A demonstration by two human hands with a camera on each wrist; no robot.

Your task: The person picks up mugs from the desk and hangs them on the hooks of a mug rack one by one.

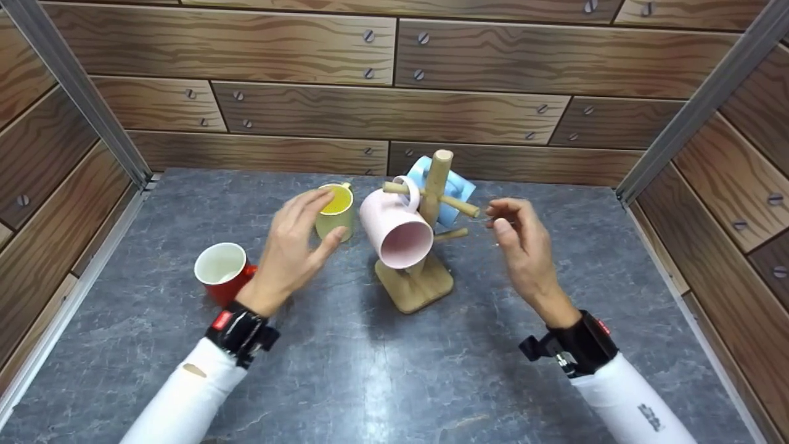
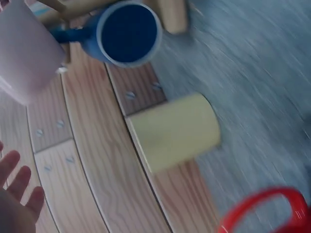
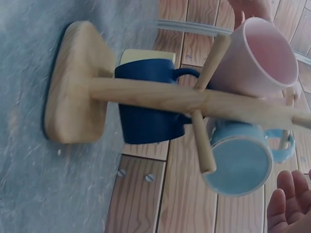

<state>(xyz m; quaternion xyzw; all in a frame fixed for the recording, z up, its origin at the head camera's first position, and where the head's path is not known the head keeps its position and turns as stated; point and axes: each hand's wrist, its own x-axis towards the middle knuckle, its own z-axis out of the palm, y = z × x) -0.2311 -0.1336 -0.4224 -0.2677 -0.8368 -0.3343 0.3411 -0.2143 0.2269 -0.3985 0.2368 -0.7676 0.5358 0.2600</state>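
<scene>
Left hand: the person's left hand (image 1: 293, 243) hovers over the tabletop (image 1: 376, 376), thumb and fingers spread apart, between the red mug and the rack.
Right hand: the right hand (image 1: 524, 246) hangs in the air just beside a peg end, fingers loosely bent, thumb apart from them.
Mug rack: the wooden mug rack (image 1: 436, 185) stands upright on its square base between both hands.
Pink mug: the pink mug (image 1: 387, 222) hangs by its handle from an upper peg, mouth tilted toward the person.
Light blue mug: the light blue mug (image 3: 243, 167) hangs on the far side of the post.
Dark blue mug: the dark blue mug (image 3: 153, 127) hangs lower, nearer the base.
Yellow mug: the yellow mug (image 1: 336, 223) stands upright left of the rack, near the left fingertips.
Red mug: the red mug (image 1: 220, 274) stands upright beside the left wrist, handle toward it.
</scene>
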